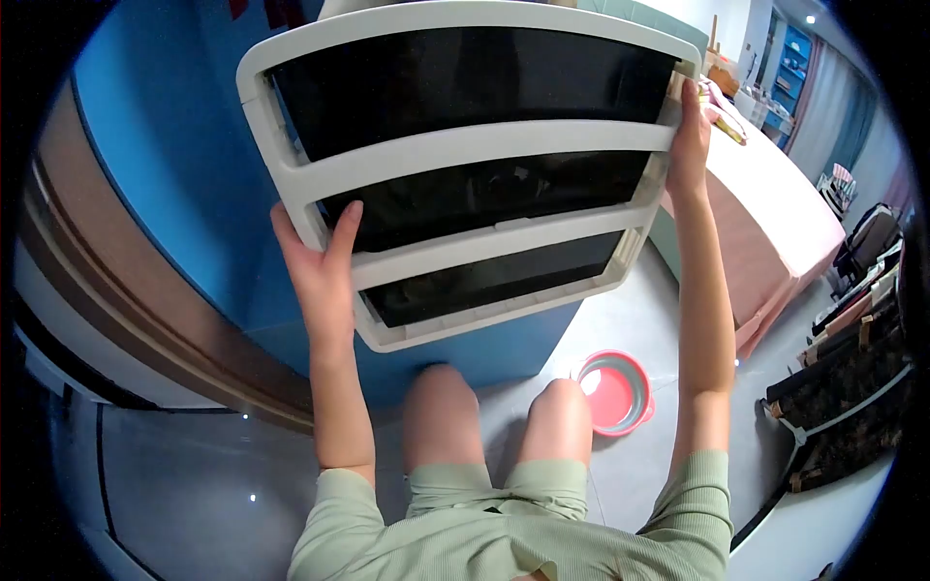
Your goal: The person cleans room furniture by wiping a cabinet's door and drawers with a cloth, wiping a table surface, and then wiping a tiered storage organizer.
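Observation:
A white plastic storage cabinet (484,145) with three dark glossy panels fills the upper middle of the head view, tilted slightly. My left hand (325,266) grips its lower left side, the thumb lying over the edge of the middle panel and the other fingers mostly hidden behind the frame. At the upper right edge, my right hand (689,145) is wrapped round the frame, its far fingers out of sight. Both forearms reach forward, one on each side of the cabinet. What lies behind the cabinet is largely hidden.
A pink and grey basin (647,392) stands on the grey tiled floor (218,474) by my right knee. Blue furniture (184,165) rises at the left. A bed with a pink cover (775,208) is at the right, with a rack of dark clothes (843,416) nearer.

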The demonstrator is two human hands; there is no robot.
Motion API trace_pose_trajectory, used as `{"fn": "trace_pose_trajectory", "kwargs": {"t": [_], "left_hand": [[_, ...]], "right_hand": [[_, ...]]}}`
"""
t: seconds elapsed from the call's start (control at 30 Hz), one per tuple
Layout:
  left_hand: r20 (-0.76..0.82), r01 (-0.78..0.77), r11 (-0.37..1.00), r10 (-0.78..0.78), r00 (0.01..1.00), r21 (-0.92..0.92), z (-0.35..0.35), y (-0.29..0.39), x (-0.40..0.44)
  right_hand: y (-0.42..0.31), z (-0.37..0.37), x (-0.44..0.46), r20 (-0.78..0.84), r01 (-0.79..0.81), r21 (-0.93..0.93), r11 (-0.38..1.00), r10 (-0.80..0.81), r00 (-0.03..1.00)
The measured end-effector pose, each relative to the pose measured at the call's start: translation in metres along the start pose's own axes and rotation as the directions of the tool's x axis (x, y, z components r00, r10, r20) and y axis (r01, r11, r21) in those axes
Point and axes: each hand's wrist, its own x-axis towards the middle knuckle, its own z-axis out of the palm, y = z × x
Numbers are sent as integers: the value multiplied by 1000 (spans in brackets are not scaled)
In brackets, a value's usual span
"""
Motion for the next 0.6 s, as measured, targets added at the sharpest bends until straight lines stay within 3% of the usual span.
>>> {"fn": "trace_pose_trajectory", "kwargs": {"t": [0.07, 0.43, 0.53, 0.6], "left_hand": [[-8, -38, 998, 38, 999, 40, -4, -15, 12], [11, -221, 970, 221, 975, 104, -5, -98, 64], [-16, -218, 964, 223, 975, 154, 1, -109, 75], [2, -143, 966, 146, 989, 217, -2, -111, 76]], "right_hand": [[11, 9, 4, 1, -30, 6, 1000, 30, 1000], [87, 31, 25, 1, 137, -60, 989, -138, 990], [99, 35, 32, 16, 245, -186, 952, -246, 969], [102, 40, 31, -4, 243, -144, 959, -247, 969]]}}
